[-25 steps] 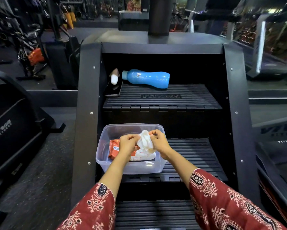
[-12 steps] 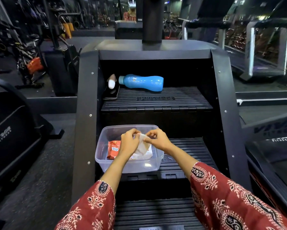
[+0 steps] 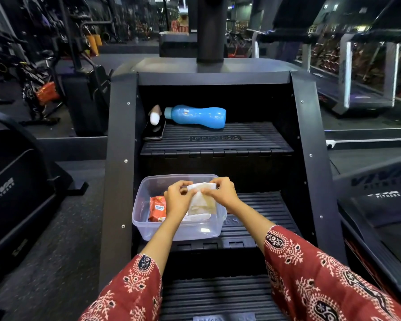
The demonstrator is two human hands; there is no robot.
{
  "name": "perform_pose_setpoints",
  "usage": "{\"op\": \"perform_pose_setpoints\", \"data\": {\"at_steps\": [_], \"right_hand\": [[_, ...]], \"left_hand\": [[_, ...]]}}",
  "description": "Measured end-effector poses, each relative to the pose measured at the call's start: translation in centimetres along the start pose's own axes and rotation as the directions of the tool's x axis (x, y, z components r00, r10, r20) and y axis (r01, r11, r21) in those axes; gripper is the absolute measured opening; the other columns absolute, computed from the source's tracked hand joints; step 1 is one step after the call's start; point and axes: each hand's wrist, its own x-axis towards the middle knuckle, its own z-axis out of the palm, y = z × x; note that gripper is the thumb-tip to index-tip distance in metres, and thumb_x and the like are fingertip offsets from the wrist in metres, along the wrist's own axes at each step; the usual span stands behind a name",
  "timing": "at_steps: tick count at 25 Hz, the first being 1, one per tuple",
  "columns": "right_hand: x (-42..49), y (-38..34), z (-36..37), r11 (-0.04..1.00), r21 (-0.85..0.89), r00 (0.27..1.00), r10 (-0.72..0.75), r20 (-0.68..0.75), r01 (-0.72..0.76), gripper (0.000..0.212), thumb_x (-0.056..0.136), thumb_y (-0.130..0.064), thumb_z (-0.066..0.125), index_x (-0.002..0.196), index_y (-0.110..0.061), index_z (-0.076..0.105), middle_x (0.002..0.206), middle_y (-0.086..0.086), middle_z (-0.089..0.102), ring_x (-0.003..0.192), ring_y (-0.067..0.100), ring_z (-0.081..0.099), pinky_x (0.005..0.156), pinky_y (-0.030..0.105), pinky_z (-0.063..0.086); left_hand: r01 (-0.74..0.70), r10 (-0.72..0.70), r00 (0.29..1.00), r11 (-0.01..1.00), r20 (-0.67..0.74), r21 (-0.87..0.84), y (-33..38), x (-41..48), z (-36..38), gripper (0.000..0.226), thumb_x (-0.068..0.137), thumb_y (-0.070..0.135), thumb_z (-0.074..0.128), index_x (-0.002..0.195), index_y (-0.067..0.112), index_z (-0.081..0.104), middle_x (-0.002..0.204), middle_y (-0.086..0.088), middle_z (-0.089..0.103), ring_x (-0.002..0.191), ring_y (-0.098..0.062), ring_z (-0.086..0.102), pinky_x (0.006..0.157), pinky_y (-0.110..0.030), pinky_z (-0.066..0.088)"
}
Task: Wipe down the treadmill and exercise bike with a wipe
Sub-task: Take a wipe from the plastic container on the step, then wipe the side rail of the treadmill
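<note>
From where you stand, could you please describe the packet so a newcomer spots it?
On the black stair machine's middle step sits a clear tub. The packet lies in its left side, the only orange thing there, beside the white wipe.

Blue bottle (image 3: 196, 116), white wipe (image 3: 200, 200), red patterned sleeves (image 3: 310, 274).

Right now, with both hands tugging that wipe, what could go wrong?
The wipe, pinched by the left hand and right hand, might tear if pulled hard. The box sits near the front edge of its step; a bump might tip it off. The blue bottle, lying sideways, could roll.
</note>
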Motion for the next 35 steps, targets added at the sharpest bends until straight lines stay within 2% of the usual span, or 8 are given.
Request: {"op": "perform_pose_setpoints", "data": {"at_steps": [6, 8, 12, 15, 19, 23, 27, 35], "right_hand": [[-1.1, -1.5, 0.3, 0.996, 0.079, 0.991, -0.034, -0.132, 0.045, 0.01, 0.087, -0.013, 0.065, 0.083, -0.004, 0.065, 0.075, 0.003, 0.058, 0.068, 0.01, 0.055, 0.055, 0.018, 0.045], [-2.0, -1.9, -0.1, 0.981, 0.149, 0.992, -0.124, 0.001, 0.123, 0.017, 0.095, -0.016, 0.058, 0.083, -0.01, 0.067, 0.071, -0.004, 0.059, 0.065, 0.002, 0.056, 0.06, 0.016, 0.044], [-2.7, -0.7, -0.8, 0.97, 0.152, 0.946, -0.223, 0.236, 0.191, 0.027, 0.09, -0.008, 0.064, 0.117, -0.007, 0.065, 0.097, -0.01, 0.063, 0.085, 0.0, 0.061, 0.077, 0.018, 0.053], [-3.0, 0.0, -0.8, 0.977, 0.042, 0.975, -0.213, 0.059, 0.211, 0.032, 0.087, -0.002, 0.064, 0.12, -0.005, 0.063, 0.105, 0.006, 0.067, 0.089, 0.012, 0.061, 0.076, 0.016, 0.05], [-4.1, 1.0, -2.1, 0.97, -0.089, 0.96, -0.236, -0.153, 0.224, 0.016, 0.089, -0.001, 0.057, 0.104, 0.0, 0.064, 0.093, 0.011, 0.064, 0.078, 0.014, 0.055, 0.067, 0.017, 0.039], [-7.2, 5.6, -5.8, 0.933, -0.356, 0.973, -0.122, -0.198, 0.045, 0.027, 0.088, 0.004, 0.046, 0.113, 0.0, 0.055, 0.107, 0.017, 0.054, 0.096, 0.032, 0.053, 0.077, 0.04, 0.04], [-13.8, 10.5, -10.7, 0.838, -0.53, 0.972, 0.003, -0.234, -0.13, 0.028, 0.089, 0.003, 0.044, 0.117, 0.001, 0.049, 0.115, 0.019, 0.05, 0.104, 0.039, 0.051, 0.077, 0.043, 0.039], [-29.2, 15.6, -17.9, 0.759, -0.531, 0.901, 0.165, -0.402, -0.376, 0.035, 0.087, 0.0, 0.045, 0.121, -0.007, 0.048, 0.123, 0.012, 0.05, 0.113, 0.034, 0.051, 0.082, 0.042, 0.044]], "left_hand": [[0.055, -0.052, 0.998, 0.993, 0.03, -0.109, 0.1, -0.9, 1.4, 0.012, 0.09, 0.017, 0.064, 0.091, 0.009, 0.073, 0.088, -0.012, 0.072, 0.083, -0.022, 0.068, 0.08, -0.039, 0.057], [0.222, -0.204, 0.975, 0.926, 0.09, -0.306, 0.7, -1.1, 1.5, 0.028, 0.096, 0.028, 0.054, 0.08, 0.012, 0.069, 0.081, -0.015, 0.07, 0.084, -0.029, 0.068, 0.077, -0.04, 0.058], [0.424, -0.344, 0.905, 0.702, 0.25, -0.572, 2.0, -1.5, 1.0, 0.048, 0.1, 0.044, 0.036, 0.106, 0.004, 0.063, 0.095, -0.013, 0.068, 0.091, -0.026, 0.067, 0.072, -0.027, 0.057], [0.399, -0.291, 0.914, 0.77, 0.282, -0.499, 2.4, -1.9, 1.2, 0.048, 0.102, 0.043, 0.033, 0.1, 0.007, 0.065, 0.093, -0.009, 0.069, 0.088, -0.019, 0.066, 0.071, -0.026, 0.054], [0.087, -0.067, 0.974, 0.993, 0.215, -0.083, 1.5, -2.2, 2.4, 0.023, 0.096, 0.026, 0.052, 0.089, 0.014, 0.071, 0.089, -0.006, 0.072, 0.089, -0.021, 0.066, 0.072, -0.028, 0.048], [-0.457, 0.246, 0.841, 0.801, 0.483, 0.387, 0.8, -4.6, 5.4, 0.019, 0.09, 0.02, 0.056, 0.102, 0.011, 0.068, 0.099, -0.008, 0.071, 0.095, -0.027, 0.063, 0.075, -0.031, 0.044], [-0.741, 0.254, 0.592, 0.544, 0.765, 0.393, 1.9, -9.5, 10.7, 0.023, 0.092, 0.024, 0.05, 0.105, 0.01, 0.063, 0.107, -0.013, 0.065, 0.105, -0.033, 0.058, 0.079, -0.038, 0.045], [-0.847, 0.292, 0.373, 0.496, 0.881, 0.194, 6.4, -23.6, 16.9, 0.023, 0.092, 0.028, 0.052, 0.102, 0.01, 0.063, 0.106, -0.009, 0.067, 0.104, -0.028, 0.06, 0.078, -0.036, 0.047]]}}
